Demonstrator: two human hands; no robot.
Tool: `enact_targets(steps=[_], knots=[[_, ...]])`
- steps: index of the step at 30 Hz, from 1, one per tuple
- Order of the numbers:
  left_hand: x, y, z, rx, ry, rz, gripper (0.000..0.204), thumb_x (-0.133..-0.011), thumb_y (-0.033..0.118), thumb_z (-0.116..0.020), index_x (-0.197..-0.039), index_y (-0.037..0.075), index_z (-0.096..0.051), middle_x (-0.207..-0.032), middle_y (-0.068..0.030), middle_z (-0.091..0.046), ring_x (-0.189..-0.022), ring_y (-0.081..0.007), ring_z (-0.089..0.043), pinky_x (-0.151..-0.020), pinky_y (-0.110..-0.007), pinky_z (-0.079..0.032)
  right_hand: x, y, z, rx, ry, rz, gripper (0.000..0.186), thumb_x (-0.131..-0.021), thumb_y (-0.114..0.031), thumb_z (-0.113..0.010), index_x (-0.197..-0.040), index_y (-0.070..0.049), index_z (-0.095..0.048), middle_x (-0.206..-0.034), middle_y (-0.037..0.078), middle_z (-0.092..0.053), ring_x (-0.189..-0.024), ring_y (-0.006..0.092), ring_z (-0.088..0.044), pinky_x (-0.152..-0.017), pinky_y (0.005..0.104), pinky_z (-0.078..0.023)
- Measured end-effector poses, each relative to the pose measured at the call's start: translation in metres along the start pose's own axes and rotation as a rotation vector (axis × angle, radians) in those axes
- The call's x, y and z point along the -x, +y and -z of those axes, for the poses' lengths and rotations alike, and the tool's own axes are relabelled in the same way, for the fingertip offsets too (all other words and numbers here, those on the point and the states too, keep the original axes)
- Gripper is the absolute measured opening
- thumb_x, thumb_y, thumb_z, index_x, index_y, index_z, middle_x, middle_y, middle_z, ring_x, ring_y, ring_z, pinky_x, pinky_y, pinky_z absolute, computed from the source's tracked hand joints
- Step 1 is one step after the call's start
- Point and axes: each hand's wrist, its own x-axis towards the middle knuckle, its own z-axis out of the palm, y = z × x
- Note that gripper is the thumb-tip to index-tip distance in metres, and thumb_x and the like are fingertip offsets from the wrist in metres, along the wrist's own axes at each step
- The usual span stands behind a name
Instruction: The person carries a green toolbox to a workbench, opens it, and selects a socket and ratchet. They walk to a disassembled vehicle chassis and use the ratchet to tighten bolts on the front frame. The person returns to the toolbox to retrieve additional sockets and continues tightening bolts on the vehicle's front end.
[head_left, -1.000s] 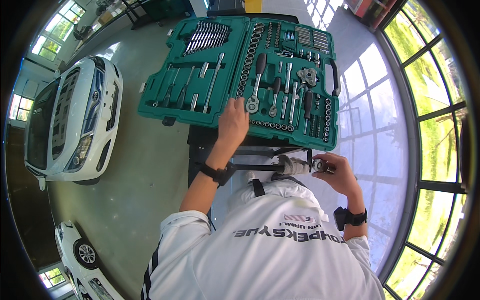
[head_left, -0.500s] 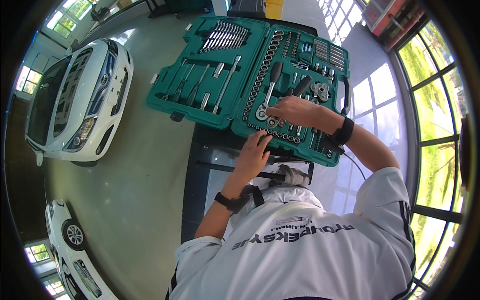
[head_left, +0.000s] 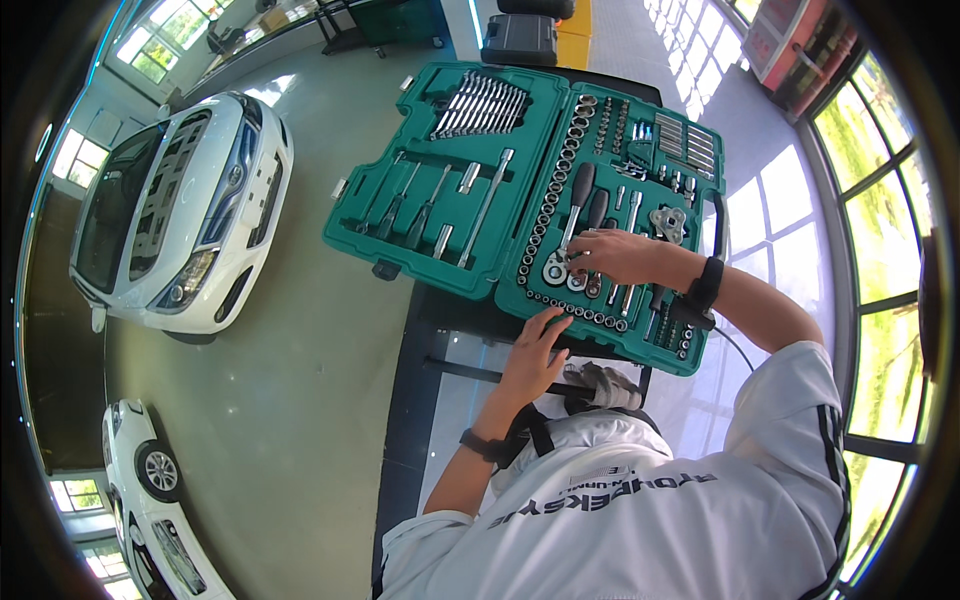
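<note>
A green tool case (head_left: pixel 335 222) lies open, its right half filled with sockets and ratchet wrenches. My right hand (head_left: pixel 630 257) reaches over the ratchets, fingers apart and bent down onto them. A large ratchet wrench (head_left: pixel 575 215) lies in its slot just left of those fingertips. Beside it, the dark handle of a second ratchet wrench (head_left: pixel 598 207) shows beyond my hand, which covers its middle. My left hand (head_left: pixel 535 358) is open, its fingertips resting on the case's near edge by a row of small sockets (head_left: pixel 585 313).
In the lid sit combination wrenches (head_left: pixel 485 104), screwdrivers (head_left: pixel 425 207) and an extension bar (head_left: pixel 487 210). A grey glove (head_left: pixel 607 386) lies by a black bar near my waist. White cars (head_left: pixel 185 215) stand at the left; a black box (head_left: pixel 519 40) is beyond the case.
The second ratchet's handle, tilted to the right before, now lines up beside the first. My right fingers have spread from a tighter grip. The whole view has shifted.
</note>
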Motion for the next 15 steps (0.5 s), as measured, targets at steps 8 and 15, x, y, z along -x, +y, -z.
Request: enact_targets(steps=[8, 15], knots=[[-0.019, 0.022, 0.000, -0.042, -0.037, 0.093, 0.043, -0.080, 0.008, -0.066, -0.121, 0.007, -0.056, -0.126, -0.0112, -0.049, -0.120, -0.0315, -0.045, -0.101, -0.041, -0.038, 0.080, -0.017, 0.024, 0.030, 0.289, -0.111, 0.033, -0.075, -0.003, -0.062, -0.108, -0.005, -0.062, -0.112, 0.009, -0.059, -0.103, 0.0260, -0.057, -0.089, 0.0388, -0.045], [-0.049, 0.072, -0.057, -0.502, 0.281, 0.335, 0.035, -0.084, 0.009, -0.062, -0.118, 0.003, -0.056, -0.121, -0.0175, -0.050, -0.112, -0.0379, -0.049, -0.097, -0.048, -0.037, 0.255, -0.015, 0.022, -0.469, 0.569, -0.291, 0.013, -0.085, -0.003, -0.059, -0.097, -0.002, -0.066, -0.079, 0.011, -0.066, -0.071, 0.0286, -0.064, -0.063, 0.0346, -0.051]])
